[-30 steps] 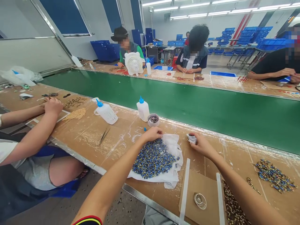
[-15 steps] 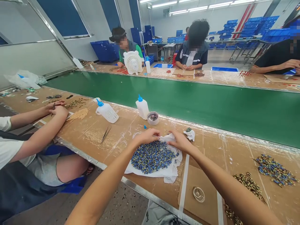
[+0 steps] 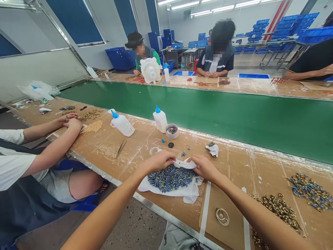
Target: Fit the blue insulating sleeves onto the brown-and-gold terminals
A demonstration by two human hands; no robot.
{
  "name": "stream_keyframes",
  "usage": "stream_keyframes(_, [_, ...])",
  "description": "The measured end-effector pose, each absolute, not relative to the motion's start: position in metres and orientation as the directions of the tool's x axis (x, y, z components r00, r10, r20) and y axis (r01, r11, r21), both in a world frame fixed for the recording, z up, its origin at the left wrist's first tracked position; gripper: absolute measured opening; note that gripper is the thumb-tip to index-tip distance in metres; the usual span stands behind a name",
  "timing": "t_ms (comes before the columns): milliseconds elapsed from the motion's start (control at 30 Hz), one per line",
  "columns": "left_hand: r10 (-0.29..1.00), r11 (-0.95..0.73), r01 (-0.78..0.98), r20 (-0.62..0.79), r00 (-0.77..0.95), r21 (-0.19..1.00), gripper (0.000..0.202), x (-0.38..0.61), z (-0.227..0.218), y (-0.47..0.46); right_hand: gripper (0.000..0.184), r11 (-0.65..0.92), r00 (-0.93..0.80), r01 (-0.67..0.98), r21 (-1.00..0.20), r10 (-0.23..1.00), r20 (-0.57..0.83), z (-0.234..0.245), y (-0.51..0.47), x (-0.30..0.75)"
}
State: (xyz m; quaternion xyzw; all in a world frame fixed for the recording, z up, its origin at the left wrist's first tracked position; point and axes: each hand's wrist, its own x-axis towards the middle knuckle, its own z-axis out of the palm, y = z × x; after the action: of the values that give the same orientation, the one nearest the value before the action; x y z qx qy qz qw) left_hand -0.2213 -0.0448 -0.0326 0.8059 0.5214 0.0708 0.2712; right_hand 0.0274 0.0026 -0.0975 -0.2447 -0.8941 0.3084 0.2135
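A white cloth (image 3: 191,194) lies on the table under a heap of small blue-and-yellow pieces (image 3: 169,180). My left hand (image 3: 161,161) pinches the far edge of this cloth on its left side. On the right side of the same edge, my right hand (image 3: 204,166) is closed on the cloth. Between the two hands the edge is raised and folded slightly over the back of the heap. Just beyond it lie a few loose blue pieces (image 3: 184,153) and a black round disc (image 3: 171,144).
Two squeeze bottles, one standing (image 3: 160,119) and one tilted (image 3: 123,125), and a tape roll (image 3: 172,131) are farther back. Tweezers (image 3: 121,148) lie left. Gold pieces (image 3: 279,211) and a mixed heap (image 3: 309,191) are right. A co-worker's hands (image 3: 71,121) work at far left.
Both hands have drawn the cloth's far edge toward me, over the back of the heap. The black disc and loose pieces behind it have come into view.
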Motion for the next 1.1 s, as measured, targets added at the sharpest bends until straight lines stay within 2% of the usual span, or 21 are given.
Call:
stream_keyframes(200, [0.871, -0.29, 0.789, -0.192, 0.452, 0.542, 0.014, -0.225, -0.022, -0.043, 0.015, 0.678, -0.782, 0.249, -0.692, 0.562, 0.27, -0.092, -0.001, 0.034])
stream_keyframes(300, [0.851, -0.293, 0.768, -0.211, 0.481, 0.57, 0.012, -0.223, -0.019, -0.032, 0.014, 0.673, -0.783, 0.245, -0.698, 0.562, 0.266, -0.094, 0.0, 0.035])
stream_keyframes(400, [0.849, -0.294, 0.761, -0.207, 0.485, 0.578, 0.018, -0.215, -0.025, -0.013, 0.014, 0.671, -0.806, 0.24, -0.702, 0.541, 0.242, -0.097, 0.0, 0.034])
stream_keyframes(467, [0.869, -0.295, 0.779, -0.183, 0.46, 0.554, 0.025, -0.208, -0.036, 0.0, 0.012, 0.67, -0.819, 0.241, -0.702, 0.529, 0.223, -0.098, -0.001, 0.034])
stream_keyframes(600, [0.854, -0.354, 0.788, -0.17, 0.492, 0.504, 0.062, -0.2, -0.061, 0.016, 0.011, 0.657, -0.825, 0.253, -0.71, 0.53, 0.197, -0.1, -0.004, 0.034])
stream_keyframes(700, [0.824, -0.411, 0.768, -0.161, 0.543, 0.491, 0.07, -0.203, -0.072, 0.022, 0.012, 0.641, -0.823, 0.258, -0.723, 0.538, 0.183, -0.101, -0.004, 0.034])
stream_keyframes(967, [0.841, -0.46, 0.761, -0.048, 0.538, 0.457, 0.04, -0.196, -0.093, 0.05, 0.011, 0.544, -0.777, 0.28, -0.791, 0.612, 0.145, -0.103, 0.006, 0.035])
stream_keyframes(1100, [0.838, -0.474, 0.753, -0.028, 0.545, 0.456, 0.031, -0.188, -0.101, 0.064, 0.005, 0.449, -0.728, 0.304, -0.841, 0.678, 0.099, -0.109, 0.012, 0.035])
